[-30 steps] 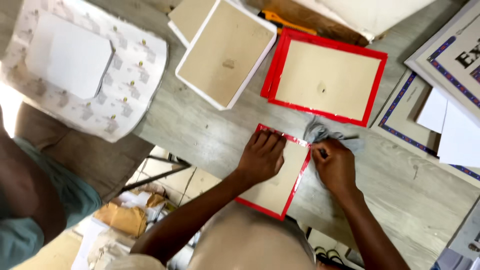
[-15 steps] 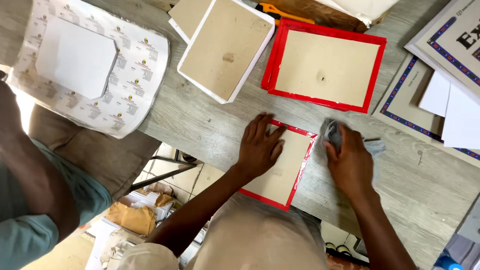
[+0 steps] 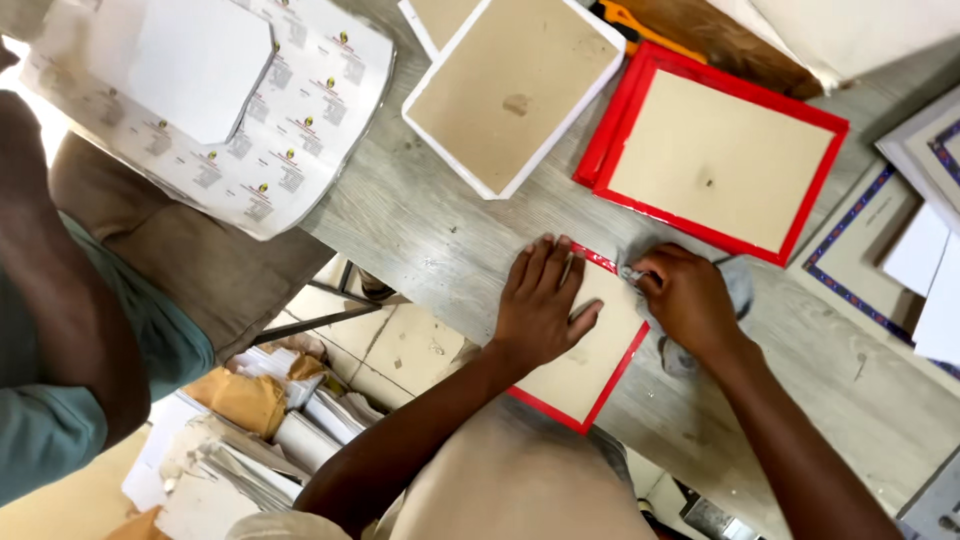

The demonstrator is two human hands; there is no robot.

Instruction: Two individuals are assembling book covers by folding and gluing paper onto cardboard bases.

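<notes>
A small red picture frame lies face down at the near edge of the grey wooden table, its brown backing board up. My left hand presses flat on that board, fingers spread. My right hand is closed around a grey cloth at the frame's right edge, near its top corner. Beyond them lie a larger red frame and a white frame, both face down.
Another person's arm and teal clothing are at the far left. A printed sheet with a white card lies at the table's left end. Bordered certificates sit at the right. Stacked papers and envelopes lie on the floor below.
My right hand with the cloth has moved left, from beside the small frame onto its right edge. My left hand stays pressed on the backing board.
</notes>
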